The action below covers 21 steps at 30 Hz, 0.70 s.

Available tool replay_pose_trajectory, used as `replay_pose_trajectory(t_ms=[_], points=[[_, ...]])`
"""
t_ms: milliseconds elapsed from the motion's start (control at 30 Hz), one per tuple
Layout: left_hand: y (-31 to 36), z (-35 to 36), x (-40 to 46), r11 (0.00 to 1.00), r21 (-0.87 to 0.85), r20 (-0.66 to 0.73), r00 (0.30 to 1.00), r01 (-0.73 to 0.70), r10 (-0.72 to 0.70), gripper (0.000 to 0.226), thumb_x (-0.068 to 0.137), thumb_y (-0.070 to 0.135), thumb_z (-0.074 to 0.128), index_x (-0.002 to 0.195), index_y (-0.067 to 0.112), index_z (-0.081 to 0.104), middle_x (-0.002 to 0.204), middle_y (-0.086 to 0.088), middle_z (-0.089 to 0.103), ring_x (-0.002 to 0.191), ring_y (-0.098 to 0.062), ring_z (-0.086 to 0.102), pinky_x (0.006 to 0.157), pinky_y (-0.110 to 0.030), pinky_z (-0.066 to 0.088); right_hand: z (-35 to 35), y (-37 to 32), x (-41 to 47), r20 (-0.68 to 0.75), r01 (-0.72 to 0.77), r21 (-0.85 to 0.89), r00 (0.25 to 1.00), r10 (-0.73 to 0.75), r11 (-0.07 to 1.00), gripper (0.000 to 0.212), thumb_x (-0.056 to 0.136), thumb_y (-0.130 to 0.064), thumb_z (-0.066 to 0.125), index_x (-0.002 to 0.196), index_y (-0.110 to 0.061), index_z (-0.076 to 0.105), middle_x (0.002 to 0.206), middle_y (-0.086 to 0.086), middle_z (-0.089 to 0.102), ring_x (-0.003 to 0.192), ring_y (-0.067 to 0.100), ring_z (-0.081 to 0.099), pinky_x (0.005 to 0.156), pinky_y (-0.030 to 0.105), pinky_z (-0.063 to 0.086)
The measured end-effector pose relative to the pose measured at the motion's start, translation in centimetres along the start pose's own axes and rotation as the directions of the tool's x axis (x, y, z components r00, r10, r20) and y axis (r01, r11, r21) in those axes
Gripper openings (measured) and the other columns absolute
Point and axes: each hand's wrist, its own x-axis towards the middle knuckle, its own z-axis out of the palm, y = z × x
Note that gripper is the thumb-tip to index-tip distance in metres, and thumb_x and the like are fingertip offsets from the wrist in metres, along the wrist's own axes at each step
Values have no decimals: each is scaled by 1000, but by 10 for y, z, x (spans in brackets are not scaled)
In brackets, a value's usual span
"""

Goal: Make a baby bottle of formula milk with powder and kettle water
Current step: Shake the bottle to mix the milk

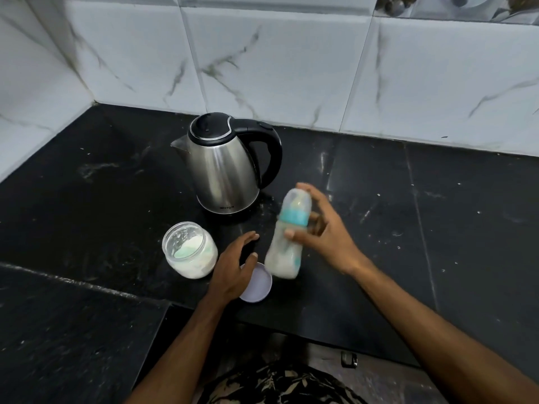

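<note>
My right hand (323, 233) grips a baby bottle (287, 249) with a teal collar and a clear cap, tilted and blurred, with milky white liquid inside. It hangs just above the black counter (102, 185). My left hand (234, 265) hovers open beside the bottle, over a round white lid (259, 287) lying flat on the counter. An open glass jar (189, 249) of white powder stands to the left of that hand. Behind them a steel kettle (224, 167) with a black lid and handle sits with its spout pointing left.
White marbled tiles (291, 68) back the counter on the far and left sides. The counter's front edge steps back near my body. A small dark object (348, 359) lies on the floor below. White specks dot the counter to the right.
</note>
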Motion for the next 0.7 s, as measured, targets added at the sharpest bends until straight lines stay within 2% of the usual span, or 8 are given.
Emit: replay_pose_trajectory(t_ms=[67,133,167,300,433,467,633,700], points=[[0,1,0,1000,-9,-4,1000,1,-1,58,84,39,46,136,14,55,135,6,62,128,-9,55,111,-28,40,-12,-8,13,-246,26,150,969,11,988,76,76,-17,82,137,-36,40,124,18,60,102,28,67,76,40,59],[0,1,0,1000,-10,-8,1000,0,0,58,84,39,46,136,14,55,135,6,62,129,-9,55,111,-27,39,-16,-9,18,-344,53,244,938,35,968,76,79,-17,79,140,-35,37,119,17,62,99,27,67,73,43,58],[1,1,0,1000,-5,-8,1000,-2,2,58,84,40,46,135,15,56,136,7,61,128,-9,55,111,-28,39,-13,-6,15,-310,39,212,950,30,977,78,78,-17,80,141,-35,36,121,17,61,100,27,67,74,42,58],[0,0,1,1000,15,-6,1000,-15,15,58,85,39,46,135,13,57,136,8,60,127,-9,55,109,-27,40,4,9,-6,97,-47,12,994,46,999,80,77,-6,80,140,-33,37,126,22,59,110,35,66,83,45,58],[-3,1,1,1000,9,-4,1000,-16,16,56,86,36,48,136,12,56,136,7,61,128,-8,55,110,-24,39,-11,-2,11,-220,-12,297,972,80,955,87,69,-29,87,141,-34,38,125,29,58,110,38,63,85,54,55],[-3,2,0,1000,10,-9,1000,-18,18,53,87,33,49,135,12,56,136,7,61,128,-7,54,110,-23,38,-12,-2,12,-239,5,327,968,77,945,89,68,-32,87,141,-35,37,126,31,56,110,39,63,85,54,55],[-2,1,1,1000,20,-18,1000,-19,19,48,88,22,53,135,12,58,135,7,60,125,-9,55,108,-24,40,9,9,-8,148,-67,18,987,64,998,84,78,-7,79,144,-29,33,123,22,61,110,38,64,88,54,56],[-2,0,1,1000,18,-19,999,-26,26,48,88,25,52,134,12,57,134,9,59,125,-8,55,108,-22,40,4,1,-2,102,-14,-6,995,14,1000,84,78,-6,79,144,-28,32,127,22,57,112,37,64,88,54,55]])
